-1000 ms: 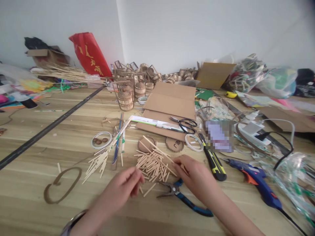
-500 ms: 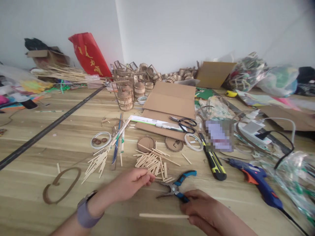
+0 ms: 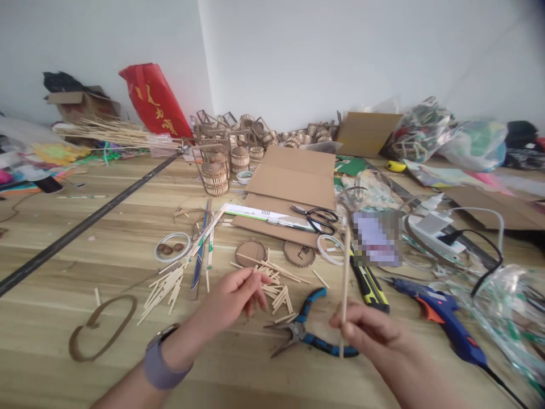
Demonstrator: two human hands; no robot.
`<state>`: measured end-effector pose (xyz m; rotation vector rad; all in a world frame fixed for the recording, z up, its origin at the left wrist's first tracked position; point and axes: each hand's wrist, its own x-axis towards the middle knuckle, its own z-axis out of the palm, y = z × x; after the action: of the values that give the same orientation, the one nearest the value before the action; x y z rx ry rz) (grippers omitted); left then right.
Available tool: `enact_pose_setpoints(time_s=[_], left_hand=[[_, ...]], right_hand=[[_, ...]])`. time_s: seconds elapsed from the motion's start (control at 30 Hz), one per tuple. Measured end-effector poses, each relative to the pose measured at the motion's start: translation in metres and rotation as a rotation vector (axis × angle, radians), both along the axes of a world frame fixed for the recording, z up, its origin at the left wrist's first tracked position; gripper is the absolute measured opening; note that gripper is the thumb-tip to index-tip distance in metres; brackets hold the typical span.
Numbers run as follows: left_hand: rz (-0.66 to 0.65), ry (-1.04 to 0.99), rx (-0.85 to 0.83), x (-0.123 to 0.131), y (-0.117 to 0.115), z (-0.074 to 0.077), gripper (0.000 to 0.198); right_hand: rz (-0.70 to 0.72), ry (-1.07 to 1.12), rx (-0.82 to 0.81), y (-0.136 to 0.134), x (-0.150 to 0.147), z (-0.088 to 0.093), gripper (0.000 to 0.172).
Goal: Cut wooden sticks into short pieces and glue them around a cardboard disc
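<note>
My right hand (image 3: 374, 341) pinches a thin wooden stick (image 3: 345, 278) and holds it nearly upright. Just behind the stick lie blue-and-black pliers (image 3: 300, 330), jaws apart, on the wooden table. My left hand (image 3: 238, 295), with a watch on a lilac band at the wrist, hovers by the pile of short wooden sticks (image 3: 281, 295); its fingers are curled, thumb against forefinger, and I cannot make out anything between them. Another bundle of short sticks (image 3: 164, 288) lies left of it. Two round cardboard discs (image 3: 251, 253) rest behind the pile.
Black scissors (image 3: 319, 218) lie on cardboard sheets (image 3: 293, 176). At right are a yellow-black utility knife (image 3: 369, 284), a blue glue gun (image 3: 443, 307) with its cord, and a power strip (image 3: 438, 230). Small slatted baskets (image 3: 215, 177) stand behind. A brown strip loop (image 3: 104, 326) lies at left.
My right hand has let go of the pliers, which now lie on the table, and has turned the stick from level to upright. My left hand has shifted slightly up over the pile.
</note>
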<state>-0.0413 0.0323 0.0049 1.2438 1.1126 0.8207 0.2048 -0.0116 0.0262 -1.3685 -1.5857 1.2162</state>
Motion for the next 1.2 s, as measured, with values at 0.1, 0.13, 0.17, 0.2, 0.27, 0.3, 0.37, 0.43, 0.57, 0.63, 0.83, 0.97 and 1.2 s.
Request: enact_pose_setpoints(time_s=[0.1, 0.13, 0.17, 0.2, 0.27, 0.3, 0.37, 0.43, 0.57, 0.63, 0.83, 0.97, 1.2], left_hand=[[-0.065, -0.126, -0.061, 0.019, -0.008, 0.010, 0.046], [-0.094, -0.137, -0.074, 0.025, -0.011, 0.012, 0.046], [-0.127, -0.137, -0.071, 0.031, -0.013, 0.013, 0.045], [-0.162, -0.131, -0.069, 0.035, -0.014, 0.013, 0.045], [-0.218, -0.111, -0.048, 0.040, -0.016, 0.011, 0.045], [-0.234, -0.099, -0.036, 0.040, -0.017, 0.010, 0.044], [-0.259, -0.081, -0.013, 0.040, -0.017, 0.006, 0.046], [-0.301, -0.079, -0.018, 0.039, -0.017, 0.002, 0.051], [-0.378, -0.108, -0.079, 0.037, -0.016, -0.003, 0.055], [-0.375, -0.146, -0.100, 0.036, -0.016, -0.003, 0.053], [-0.262, -0.271, -0.117, 0.035, -0.014, -0.004, 0.040], [-0.243, -0.272, -0.098, 0.035, -0.013, -0.006, 0.038], [-0.043, -0.445, -0.202, 0.035, -0.011, -0.004, 0.035]], right_hand=[[-0.012, 0.122, -0.082, 0.012, -0.018, 0.008, 0.040], [0.037, 0.156, -0.088, 0.016, -0.026, 0.009, 0.038], [0.094, 0.202, -0.102, 0.020, -0.032, 0.009, 0.036], [0.143, 0.255, -0.130, 0.024, -0.038, 0.008, 0.036], [0.167, 0.341, -0.180, 0.030, -0.046, 0.002, 0.037], [0.161, 0.369, -0.195, 0.032, -0.048, -0.001, 0.037], [0.132, 0.397, -0.201, 0.034, -0.049, -0.008, 0.038], [0.116, 0.412, -0.205, 0.035, -0.048, -0.012, 0.039], [0.165, 0.443, -0.223, 0.034, -0.045, -0.013, 0.039], [0.225, 0.465, -0.239, 0.034, -0.044, -0.014, 0.037], [0.160, 0.364, -0.151, 0.035, -0.043, -0.024, 0.039], [0.145, 0.138, 0.069, 0.033, -0.043, -0.026, 0.038], [0.172, -0.340, 0.632, 0.025, -0.042, -0.033, 0.051]])
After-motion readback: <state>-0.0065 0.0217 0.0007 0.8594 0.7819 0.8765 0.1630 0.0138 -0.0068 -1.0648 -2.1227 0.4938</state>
